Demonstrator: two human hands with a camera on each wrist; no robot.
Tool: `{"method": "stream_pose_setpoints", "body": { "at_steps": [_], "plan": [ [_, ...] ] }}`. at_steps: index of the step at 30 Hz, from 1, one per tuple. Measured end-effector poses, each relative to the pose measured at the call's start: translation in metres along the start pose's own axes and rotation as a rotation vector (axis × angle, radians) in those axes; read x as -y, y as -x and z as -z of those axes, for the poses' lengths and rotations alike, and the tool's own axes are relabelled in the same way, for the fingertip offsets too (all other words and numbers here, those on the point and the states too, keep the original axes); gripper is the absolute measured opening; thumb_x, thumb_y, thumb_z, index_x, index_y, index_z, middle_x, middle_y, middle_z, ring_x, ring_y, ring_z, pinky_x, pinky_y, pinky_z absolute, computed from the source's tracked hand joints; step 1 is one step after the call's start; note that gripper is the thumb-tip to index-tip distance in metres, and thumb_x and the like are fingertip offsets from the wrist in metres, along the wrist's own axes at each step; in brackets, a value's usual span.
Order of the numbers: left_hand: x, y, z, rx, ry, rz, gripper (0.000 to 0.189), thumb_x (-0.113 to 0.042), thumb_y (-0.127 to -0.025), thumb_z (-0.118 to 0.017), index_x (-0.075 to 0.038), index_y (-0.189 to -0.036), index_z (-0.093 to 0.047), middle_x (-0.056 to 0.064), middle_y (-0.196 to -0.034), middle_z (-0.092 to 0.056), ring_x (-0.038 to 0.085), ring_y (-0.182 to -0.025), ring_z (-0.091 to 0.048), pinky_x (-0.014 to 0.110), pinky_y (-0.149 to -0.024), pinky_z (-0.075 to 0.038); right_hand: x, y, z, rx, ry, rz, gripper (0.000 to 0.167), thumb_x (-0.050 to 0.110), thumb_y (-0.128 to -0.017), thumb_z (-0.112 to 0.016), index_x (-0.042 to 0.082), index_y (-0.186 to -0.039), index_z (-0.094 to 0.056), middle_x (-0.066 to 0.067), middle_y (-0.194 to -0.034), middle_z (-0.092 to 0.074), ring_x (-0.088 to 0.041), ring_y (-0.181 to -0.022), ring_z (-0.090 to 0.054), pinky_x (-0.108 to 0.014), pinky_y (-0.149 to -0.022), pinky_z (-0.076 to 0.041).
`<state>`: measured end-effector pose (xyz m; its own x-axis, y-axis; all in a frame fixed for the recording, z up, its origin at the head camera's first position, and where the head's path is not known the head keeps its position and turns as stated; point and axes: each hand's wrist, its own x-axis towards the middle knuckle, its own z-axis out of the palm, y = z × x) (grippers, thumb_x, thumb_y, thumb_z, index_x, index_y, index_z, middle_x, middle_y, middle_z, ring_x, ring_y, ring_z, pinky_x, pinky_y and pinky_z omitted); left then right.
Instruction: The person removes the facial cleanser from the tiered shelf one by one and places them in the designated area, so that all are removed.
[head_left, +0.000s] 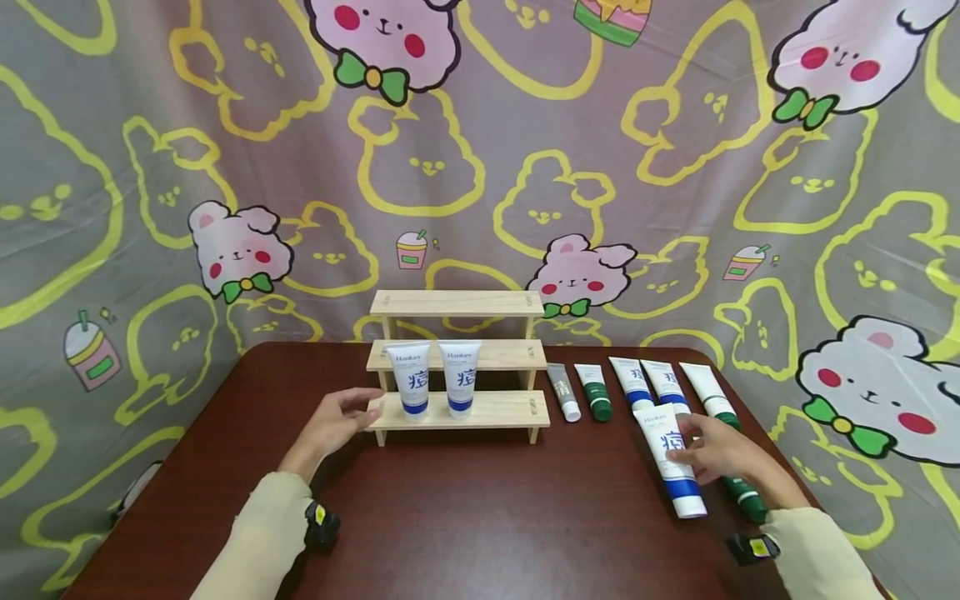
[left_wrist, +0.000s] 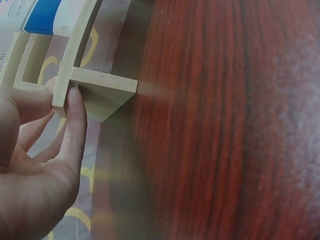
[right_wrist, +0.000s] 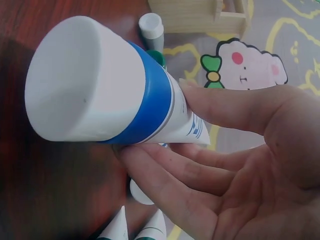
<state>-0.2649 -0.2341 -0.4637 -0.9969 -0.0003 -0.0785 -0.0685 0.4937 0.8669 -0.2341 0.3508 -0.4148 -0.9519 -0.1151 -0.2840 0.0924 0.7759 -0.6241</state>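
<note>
My left hand (head_left: 337, 427) grips the left end of the lowest step of a three-step wooden display shelf (head_left: 502, 410). In the left wrist view, the thumb lies on one face of the board and a finger on the other. Two white squeeze tubes with blue bands, one on the left (head_left: 410, 382) and one beside it (head_left: 460, 377), stand cap down on that step. Over the right side of the table, my right hand (head_left: 723, 457) holds a similar white-and-blue squeeze tube (right_wrist: 85, 80) between thumb and fingers, its cap toward me.
Right of the shelf lie a grey tube (head_left: 562, 392), a green-and-white tube (head_left: 595, 392), two white-and-blue tubes (head_left: 632, 380) and another green-and-white tube (head_left: 707, 387). A green-capped tube (head_left: 746, 500) is partly hidden beneath my right forearm. Behind the brown table (head_left: 480, 517) hangs a patterned cloth (head_left: 480, 125).
</note>
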Motion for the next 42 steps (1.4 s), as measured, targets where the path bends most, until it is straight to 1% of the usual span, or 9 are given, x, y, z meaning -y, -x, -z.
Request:
{"method": "stream_pose_setpoints", "body": {
  "at_steps": [6,10,13,16,21,28,33,38,42],
  "plan": [
    [-0.001,-0.001,0.0,-0.004,-0.005,-0.005,0.041,-0.021,-0.097,-0.073,-0.012,-0.137,-0.066,0.018,-0.147,-0.06,0.031,-0.117,-0.067,0.051,-0.104,-0.054,-0.005,-0.002,-0.001,0.015,-0.009,-0.011,0.063,0.026,-0.091,-0.08,-0.014,-0.127,-0.046,-0.016,-0.094,-0.069,-0.02,-0.073,-0.069,-0.044,-0.068,-0.064],
    [0.0,0.0,0.0,-0.006,-0.008,-0.007,0.042,-0.021,-0.097,-0.073,-0.012,-0.137,-0.066,0.018,-0.146,-0.061,0.029,-0.115,-0.067,0.05,-0.103,-0.055,-0.01,-0.004,-0.004,0.027,-0.018,-0.039,0.058,0.025,-0.091,-0.079,-0.012,-0.123,-0.047,-0.014,-0.089,-0.067,-0.02,-0.071,-0.067,-0.043,-0.068,-0.064],
    [0.001,0.0,-0.001,-0.004,-0.004,-0.007,0.041,-0.02,-0.097,-0.073,-0.012,-0.137,-0.066,0.018,-0.146,-0.061,0.028,-0.114,-0.067,0.049,-0.103,-0.055,-0.012,-0.004,-0.006,0.037,-0.018,-0.066,0.059,0.026,-0.091,-0.079,-0.013,-0.124,-0.047,-0.013,-0.09,-0.066,-0.02,-0.073,-0.066,-0.043,-0.069,-0.064],
    [0.003,0.0,-0.001,-0.001,-0.003,-0.009,0.041,-0.02,-0.097,-0.072,-0.012,-0.137,-0.066,0.018,-0.146,-0.06,0.029,-0.115,-0.067,0.05,-0.103,-0.055,-0.013,-0.004,-0.006,0.048,-0.012,-0.082,0.06,0.026,-0.091,-0.079,-0.014,-0.124,-0.047,-0.014,-0.091,-0.063,-0.021,-0.075,-0.065,-0.043,-0.07,-0.064],
    [0.001,0.0,0.0,-0.007,-0.005,-0.006,0.041,-0.02,-0.097,-0.072,-0.012,-0.137,-0.066,0.018,-0.146,-0.06,0.031,-0.118,-0.066,0.051,-0.105,-0.054,-0.015,-0.006,-0.004,0.063,-0.003,-0.101,0.06,0.027,-0.091,-0.08,-0.014,-0.122,-0.049,-0.015,-0.093,-0.063,-0.022,-0.077,-0.064,-0.043,-0.071,-0.064],
    [-0.001,0.001,0.0,-0.005,0.0,-0.001,0.041,-0.02,-0.097,-0.072,-0.012,-0.137,-0.066,0.018,-0.147,-0.06,0.03,-0.117,-0.067,0.05,-0.104,-0.054,-0.021,-0.007,-0.001,0.082,0.01,-0.107,0.056,0.027,-0.092,-0.079,-0.013,-0.118,-0.05,-0.016,-0.092,-0.062,-0.022,-0.077,-0.064,-0.042,-0.071,-0.064],
    [-0.001,0.001,-0.001,-0.005,0.0,-0.009,0.041,-0.02,-0.097,-0.073,-0.011,-0.137,-0.066,0.018,-0.145,-0.061,0.029,-0.115,-0.067,0.049,-0.103,-0.055,-0.024,-0.006,0.0,0.106,-0.018,-0.1,0.052,0.023,-0.094,-0.077,-0.014,-0.117,-0.05,-0.016,-0.089,-0.063,-0.021,-0.074,-0.066,-0.043,-0.07,-0.064],
    [-0.001,0.001,0.0,-0.003,0.004,-0.009,0.042,-0.021,-0.097,-0.073,-0.011,-0.137,-0.066,0.018,-0.145,-0.061,0.028,-0.114,-0.067,0.048,-0.102,-0.056,-0.026,-0.005,0.002,0.122,-0.034,-0.119,0.055,0.026,-0.092,-0.079,-0.014,-0.118,-0.05,-0.015,-0.088,-0.064,-0.021,-0.072,-0.067,-0.041,-0.069,-0.064],
    [0.0,0.0,0.0,0.0,0.006,-0.01,0.042,-0.022,-0.097,-0.073,-0.011,-0.137,-0.066,0.018,-0.146,-0.061,0.028,-0.114,-0.068,0.048,-0.102,-0.056,-0.023,-0.003,0.006,0.13,-0.023,-0.125,0.06,0.026,-0.092,-0.079,-0.017,-0.122,-0.049,-0.015,-0.09,-0.065,-0.021,-0.073,-0.068,-0.041,-0.068,-0.064]
  ]
}}
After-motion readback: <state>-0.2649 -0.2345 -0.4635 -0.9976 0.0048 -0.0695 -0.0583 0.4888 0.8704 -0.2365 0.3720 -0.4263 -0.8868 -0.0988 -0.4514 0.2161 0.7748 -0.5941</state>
